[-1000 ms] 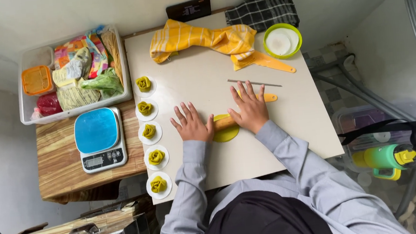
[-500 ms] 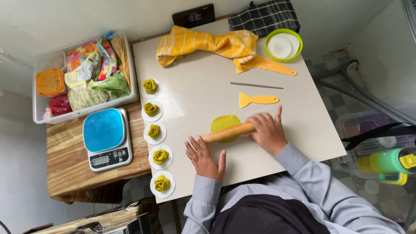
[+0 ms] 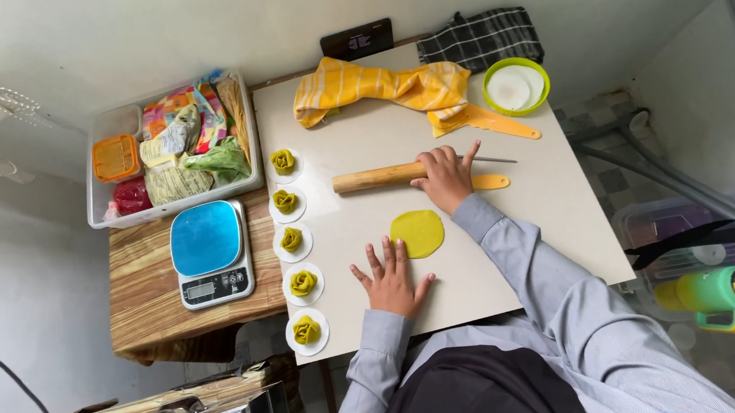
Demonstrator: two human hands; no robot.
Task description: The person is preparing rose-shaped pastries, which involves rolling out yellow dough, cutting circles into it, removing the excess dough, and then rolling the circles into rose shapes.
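Head view: the right hand (image 3: 446, 177) lies on the right end of a long wooden rolling pin (image 3: 380, 177), fingers curled over it, the pin lying crosswise on the pale square tabletop (image 3: 552, 218). Just below that hand and touching no finger sits a flat round disc of yellow-green dough (image 3: 417, 233). The left hand (image 3: 393, 281) rests flat on the tabletop with fingers spread, its fingertips right at the disc's lower left edge.

Left of the left hand runs a column of 5 yellow-green dough rosettes on small white rounds (image 3: 293, 245). Beyond them stands a blue-topped kitchen scale (image 3: 208, 252). Under and right of the right hand lie a thin metal rod (image 3: 491, 160) and a small orange plastic scraper (image 3: 490, 182). Further away from the right hand lie a yellow striped cloth (image 3: 380, 87) and a green-rimmed bowl (image 3: 516, 87).
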